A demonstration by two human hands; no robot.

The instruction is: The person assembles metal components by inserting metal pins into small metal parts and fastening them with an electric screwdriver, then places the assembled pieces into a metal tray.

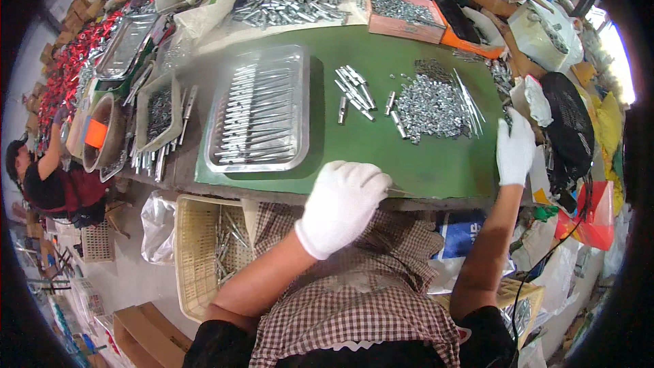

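Observation:
My left hand (344, 208), in a white glove, is closed at the table's front edge. A thin metal rod (403, 193) sticks out of it to the right. My right hand (516, 148), also gloved, reaches over the table's right edge with fingers stretched out beside a heap of small metal parts (501, 76); its fingertips are partly hidden. Between the hands lies a pile of small silver pieces (426, 105), with loose thin rods (470, 103) along its right side. Several short metal tubes (354, 90) lie left of the pile. A clear plastic tray (303, 105) holds rows of rods with thicker ends.
The green tabletop (340, 146) carries a pink box (409, 31) of small parts at the back. Beyond lies a white sack (211, 31) with metal tubes on it. A cream basket (194, 259) stands below the front edge. At far left another person (58, 170) works by red parts.

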